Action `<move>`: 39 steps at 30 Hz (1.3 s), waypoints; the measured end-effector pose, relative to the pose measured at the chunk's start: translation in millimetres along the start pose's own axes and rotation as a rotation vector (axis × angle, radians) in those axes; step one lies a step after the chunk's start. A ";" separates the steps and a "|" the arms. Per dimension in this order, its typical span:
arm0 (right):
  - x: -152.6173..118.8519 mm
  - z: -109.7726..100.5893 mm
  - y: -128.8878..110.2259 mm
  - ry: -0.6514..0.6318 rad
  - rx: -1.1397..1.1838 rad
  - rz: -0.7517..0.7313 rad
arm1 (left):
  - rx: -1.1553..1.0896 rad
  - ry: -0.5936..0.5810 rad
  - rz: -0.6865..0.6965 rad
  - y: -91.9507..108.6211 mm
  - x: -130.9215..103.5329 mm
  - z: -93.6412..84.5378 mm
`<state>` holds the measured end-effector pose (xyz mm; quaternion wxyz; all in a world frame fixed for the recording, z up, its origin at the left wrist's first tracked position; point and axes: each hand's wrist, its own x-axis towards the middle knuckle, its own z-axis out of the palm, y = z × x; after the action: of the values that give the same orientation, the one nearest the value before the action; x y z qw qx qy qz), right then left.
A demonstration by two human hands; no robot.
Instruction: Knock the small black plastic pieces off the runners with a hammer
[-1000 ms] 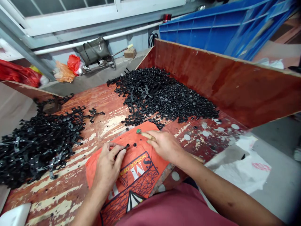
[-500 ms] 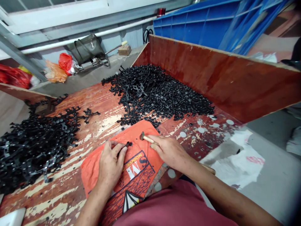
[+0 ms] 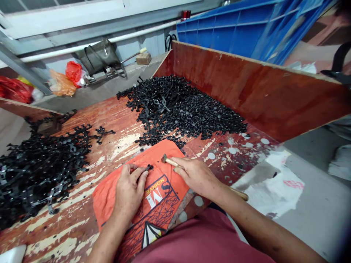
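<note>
My left hand (image 3: 131,186) pinches a small black linked part (image 3: 149,167) between thumb and fingers, low over an orange printed cloth (image 3: 109,193). The part's free end, with round black knobs, points to the right. In my right hand (image 3: 196,175) is a small hammer (image 3: 170,161), gripped around its wooden handle. The hammer's head lies a short way right of the black part, apart from it, over the cloth. Behind my right forearm the handle's rear end shows. What lies under my left fingers is hidden.
A heap of black parts (image 3: 175,109) lies ahead against a reddish board wall (image 3: 246,91). Another pile of linked black pieces (image 3: 41,171) is at the left. A blue crate (image 3: 227,31) stands behind the wall. Bags, a green case (image 3: 100,56) and a wood block (image 3: 143,58) line the back ledge.
The whole view has shifted slightly. Both hands, the black part and the hammer keep nearly the same places relative to each other.
</note>
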<state>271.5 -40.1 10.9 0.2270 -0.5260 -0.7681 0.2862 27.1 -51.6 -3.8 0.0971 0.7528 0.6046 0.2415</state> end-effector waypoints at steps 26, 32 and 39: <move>3.8 -13.1 -16.1 -0.050 -0.099 -0.061 | 0.036 -0.002 0.048 3.6 -1.0 4.0; 7.5 -21.4 -38.3 -0.074 -0.103 -0.143 | -0.009 0.013 0.019 4.0 -1.9 4.9; 7.0 -6.7 -40.4 0.069 -0.094 -0.177 | -0.015 0.044 0.037 2.0 -2.6 8.7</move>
<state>246.1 -43.6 43.5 0.2528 -0.4755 -0.8159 0.2106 32.6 -53.4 -11.0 0.0850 0.7576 0.5909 0.2640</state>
